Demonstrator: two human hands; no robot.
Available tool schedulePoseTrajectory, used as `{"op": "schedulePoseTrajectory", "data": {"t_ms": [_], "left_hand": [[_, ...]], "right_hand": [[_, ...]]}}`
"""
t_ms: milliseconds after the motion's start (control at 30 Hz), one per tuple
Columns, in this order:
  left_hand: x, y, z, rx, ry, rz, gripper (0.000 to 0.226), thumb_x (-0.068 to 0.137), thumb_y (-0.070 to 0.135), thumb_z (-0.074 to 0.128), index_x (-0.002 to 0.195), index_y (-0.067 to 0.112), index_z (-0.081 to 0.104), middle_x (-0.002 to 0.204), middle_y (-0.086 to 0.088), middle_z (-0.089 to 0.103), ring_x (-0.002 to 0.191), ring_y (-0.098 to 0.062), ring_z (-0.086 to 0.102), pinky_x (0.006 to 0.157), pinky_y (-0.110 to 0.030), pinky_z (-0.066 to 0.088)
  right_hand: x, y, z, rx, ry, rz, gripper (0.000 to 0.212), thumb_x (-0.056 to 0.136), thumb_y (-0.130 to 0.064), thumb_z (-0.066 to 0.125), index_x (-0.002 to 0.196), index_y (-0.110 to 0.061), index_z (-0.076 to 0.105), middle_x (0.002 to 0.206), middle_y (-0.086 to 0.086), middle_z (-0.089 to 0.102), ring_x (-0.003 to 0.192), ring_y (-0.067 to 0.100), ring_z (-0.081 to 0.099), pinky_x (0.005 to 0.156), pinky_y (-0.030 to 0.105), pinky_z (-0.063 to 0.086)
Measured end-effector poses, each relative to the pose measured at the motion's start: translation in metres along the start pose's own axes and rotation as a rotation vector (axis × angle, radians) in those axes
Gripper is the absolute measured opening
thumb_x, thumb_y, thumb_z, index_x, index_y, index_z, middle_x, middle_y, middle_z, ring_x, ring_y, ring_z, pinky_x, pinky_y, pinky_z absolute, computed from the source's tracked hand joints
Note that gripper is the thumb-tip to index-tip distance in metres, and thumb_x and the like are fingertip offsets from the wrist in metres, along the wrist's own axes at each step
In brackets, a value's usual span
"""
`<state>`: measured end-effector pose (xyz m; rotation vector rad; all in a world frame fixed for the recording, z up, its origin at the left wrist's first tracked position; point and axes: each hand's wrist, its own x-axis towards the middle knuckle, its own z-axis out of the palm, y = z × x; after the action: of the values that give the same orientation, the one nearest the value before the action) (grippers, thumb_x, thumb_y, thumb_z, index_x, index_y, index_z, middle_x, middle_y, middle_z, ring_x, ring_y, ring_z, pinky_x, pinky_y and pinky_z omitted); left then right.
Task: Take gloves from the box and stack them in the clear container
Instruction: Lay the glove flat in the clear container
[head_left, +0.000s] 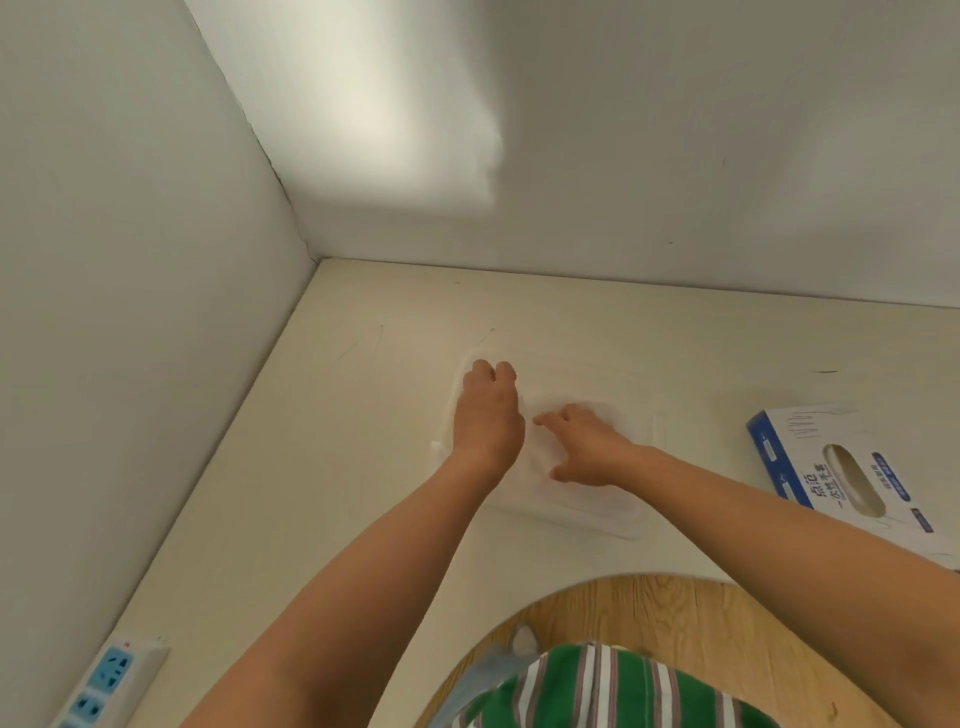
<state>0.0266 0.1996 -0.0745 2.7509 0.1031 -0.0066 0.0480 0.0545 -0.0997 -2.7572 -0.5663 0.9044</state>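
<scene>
I judge stacking underway: left hand curls at the container rim, grip unclear; right hand presses gloves, fingers apart. Next, I reach for the box.

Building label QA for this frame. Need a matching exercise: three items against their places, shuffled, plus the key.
Things:
1. glove box
2. power strip
3. clear container

Places:
A. near-left corner of the table, against the wall
B. mid-table, under the left hand and right hand
C. right side of the table

Pairs: 1-C, 2-A, 3-B
</scene>
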Motion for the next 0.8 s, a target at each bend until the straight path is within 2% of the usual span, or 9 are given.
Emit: {"op": "schedulePoseTrajectory", "data": {"t_ms": [67, 100, 233, 333, 433, 500, 600, 733, 800], "left_hand": [[0.004, 0.005, 0.004, 0.031, 0.144, 0.184, 0.039, 0.071, -0.01, 0.056, 0.107, 0.005, 0.06, 0.103, -0.014, 0.054, 0.088, -0.031, 0.052, 0.072, -0.035, 0.045], [0.005, 0.01, 0.004, 0.026, 0.138, 0.239, 0.035, 0.07, -0.009, 0.057, 0.102, 0.006, 0.061, 0.098, -0.012, 0.055, 0.083, -0.03, 0.053, 0.067, -0.036, 0.045], [0.014, 0.019, 0.015, 0.025, -0.364, 0.044, 0.023, 0.089, 0.006, 0.052, 0.112, 0.009, 0.05, 0.104, -0.012, 0.059, 0.092, -0.031, 0.06, 0.07, -0.036, 0.047], [0.018, 0.001, 0.032, 0.012, -0.563, -0.139, 0.058, 0.083, 0.017, 0.069, 0.13, 0.012, 0.035, 0.115, -0.016, 0.056, 0.099, -0.032, 0.061, 0.072, -0.038, 0.054], [0.021, -0.012, 0.036, -0.018, -0.666, -0.229, 0.09, 0.073, 0.031, 0.08, 0.142, 0.022, 0.023, 0.121, -0.014, 0.049, 0.093, -0.027, 0.058, 0.064, -0.033, 0.05], [0.022, -0.018, 0.037, -0.031, -0.676, -0.226, 0.093, 0.072, 0.033, 0.08, 0.145, 0.023, 0.022, 0.128, -0.013, 0.044, 0.102, -0.029, 0.055, 0.075, -0.035, 0.05], [0.023, -0.02, 0.039, -0.077, -0.712, -0.267, 0.099, 0.075, 0.033, 0.08, 0.149, 0.027, 0.015, 0.146, -0.015, 0.023, 0.128, -0.035, 0.042, 0.099, -0.039, 0.041], [0.022, -0.015, 0.039, -0.056, -0.797, -0.302, 0.107, 0.077, 0.043, 0.076, 0.15, 0.033, -0.002, 0.147, -0.014, 0.011, 0.133, -0.034, 0.035, 0.102, -0.039, 0.04], [0.023, -0.014, 0.041, -0.033, -0.805, -0.313, 0.11, 0.078, 0.042, 0.077, 0.15, 0.034, -0.006, 0.147, -0.015, 0.01, 0.134, -0.034, 0.035, 0.103, -0.04, 0.04]], "right_hand": [[0.004, -0.001, 0.003, -0.014, -0.022, -0.003, 0.084, 0.087, -0.033, 0.068, 0.153, -0.025, 0.018, 0.145, 0.01, 0.03, 0.134, 0.028, 0.033, 0.107, 0.038, 0.039], [0.006, -0.002, 0.004, -0.036, -0.029, -0.003, 0.083, 0.087, -0.033, 0.068, 0.153, -0.022, 0.019, 0.143, 0.011, 0.029, 0.133, 0.029, 0.032, 0.107, 0.038, 0.039], [0.012, 0.0, 0.004, -0.048, -0.084, 0.006, 0.08, 0.084, -0.031, 0.069, 0.15, -0.019, 0.025, 0.141, 0.011, 0.025, 0.132, 0.028, 0.027, 0.108, 0.038, 0.037], [0.014, 0.002, -0.004, 0.09, -0.105, 0.033, 0.085, 0.08, -0.03, 0.074, 0.151, -0.027, 0.027, 0.141, 0.008, 0.03, 0.132, 0.026, 0.031, 0.107, 0.039, 0.039], [0.014, -0.001, -0.016, 0.332, 0.07, 0.049, 0.047, 0.083, -0.024, 0.068, 0.128, -0.023, 0.056, 0.119, 0.002, 0.055, 0.108, 0.02, 0.052, 0.089, 0.029, 0.046], [0.014, -0.007, -0.02, 0.509, 0.125, 0.098, 0.026, 0.085, -0.017, 0.061, 0.111, -0.02, 0.061, 0.094, -0.002, 0.057, 0.09, 0.019, 0.056, 0.077, 0.029, 0.048], [0.013, -0.011, -0.021, 0.542, -0.11, 0.22, 0.044, 0.089, -0.016, 0.056, 0.132, -0.017, 0.045, 0.106, 0.006, 0.055, 0.092, 0.024, 0.06, 0.079, 0.035, 0.055], [0.012, -0.007, -0.018, 0.454, -0.286, 0.343, 0.082, 0.089, -0.024, 0.06, 0.151, -0.03, 0.006, 0.136, 0.014, 0.044, 0.105, 0.028, 0.058, 0.077, 0.034, 0.052], [0.014, -0.007, -0.013, 0.426, -0.298, 0.336, 0.094, 0.087, -0.029, 0.064, 0.152, -0.028, -0.003, 0.143, 0.016, 0.037, 0.116, 0.031, 0.053, 0.09, 0.039, 0.05]]}}
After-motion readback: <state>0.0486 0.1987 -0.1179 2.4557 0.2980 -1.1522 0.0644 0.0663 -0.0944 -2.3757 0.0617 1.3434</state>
